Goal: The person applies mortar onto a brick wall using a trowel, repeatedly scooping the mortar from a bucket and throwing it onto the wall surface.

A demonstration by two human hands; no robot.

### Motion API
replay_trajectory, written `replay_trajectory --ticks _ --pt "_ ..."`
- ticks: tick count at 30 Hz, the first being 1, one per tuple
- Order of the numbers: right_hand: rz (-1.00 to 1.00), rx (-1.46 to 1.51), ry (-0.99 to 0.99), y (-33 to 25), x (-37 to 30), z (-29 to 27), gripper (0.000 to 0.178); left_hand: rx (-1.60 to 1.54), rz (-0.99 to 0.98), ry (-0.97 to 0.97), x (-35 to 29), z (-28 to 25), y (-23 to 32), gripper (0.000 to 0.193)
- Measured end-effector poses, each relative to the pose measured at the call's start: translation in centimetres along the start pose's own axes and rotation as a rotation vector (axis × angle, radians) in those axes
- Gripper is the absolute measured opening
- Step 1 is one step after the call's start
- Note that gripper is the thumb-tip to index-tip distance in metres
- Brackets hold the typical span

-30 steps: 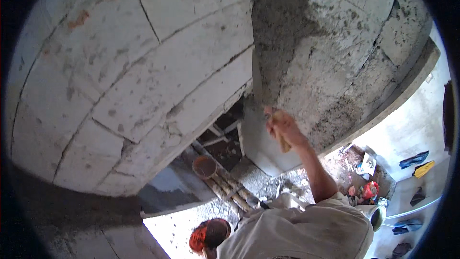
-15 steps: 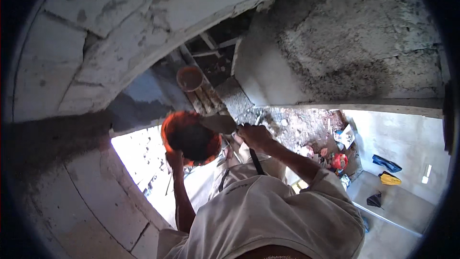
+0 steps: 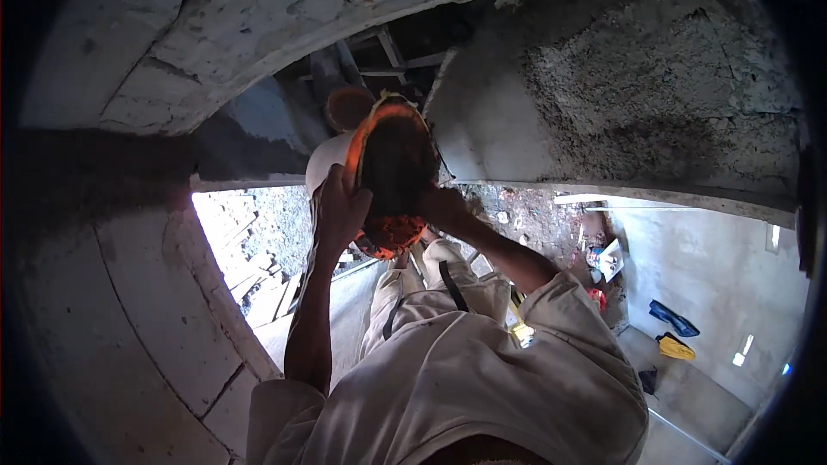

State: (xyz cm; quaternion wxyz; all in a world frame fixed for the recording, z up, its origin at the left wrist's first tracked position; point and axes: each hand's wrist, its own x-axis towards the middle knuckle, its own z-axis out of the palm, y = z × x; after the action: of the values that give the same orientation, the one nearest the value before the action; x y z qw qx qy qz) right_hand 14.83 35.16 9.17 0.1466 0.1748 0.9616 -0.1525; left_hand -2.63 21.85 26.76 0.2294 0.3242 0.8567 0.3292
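An orange bucket point(image 3: 366, 131) is tipped up steeply with its mouth toward me, dark and grey with mortar inside. My left hand point(image 3: 343, 211) is closed on its near left rim and holds it raised. My right hand point(image 3: 444, 208) is closed at the bucket's right side, partly inside its mouth. The trowel that this hand gripped a moment ago is lost in the dark interior, so its blade cannot be seen.
A second bucket point(image 3: 349, 108) stands beyond the first. Pale block walls point(image 3: 164, 310) with a window opening curve along the left, and a rough plastered wall point(image 3: 663, 86) rises at the right. Below right lie blue cloth point(image 3: 674, 319), yellow cloth point(image 3: 674, 346) and rubble.
The bucket has been lifted and tilted up, away from me. My left hand rose with it. My right hand moved in from holding the trowel over the rim to the bucket's mouth.
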Motion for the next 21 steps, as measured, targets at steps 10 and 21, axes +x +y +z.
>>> replay_trajectory --ticks 10,21 --pt "0.049 0.179 0.126 -1.3 -6.4 0.3 0.019 -0.016 -0.153 -0.083 -0.5 -0.2 -2.4 0.022" --pt "0.109 0.332 0.002 -2.0 -4.3 -4.7 0.022 -0.31 -0.273 0.067 -3.1 0.2 -10.8 0.024"
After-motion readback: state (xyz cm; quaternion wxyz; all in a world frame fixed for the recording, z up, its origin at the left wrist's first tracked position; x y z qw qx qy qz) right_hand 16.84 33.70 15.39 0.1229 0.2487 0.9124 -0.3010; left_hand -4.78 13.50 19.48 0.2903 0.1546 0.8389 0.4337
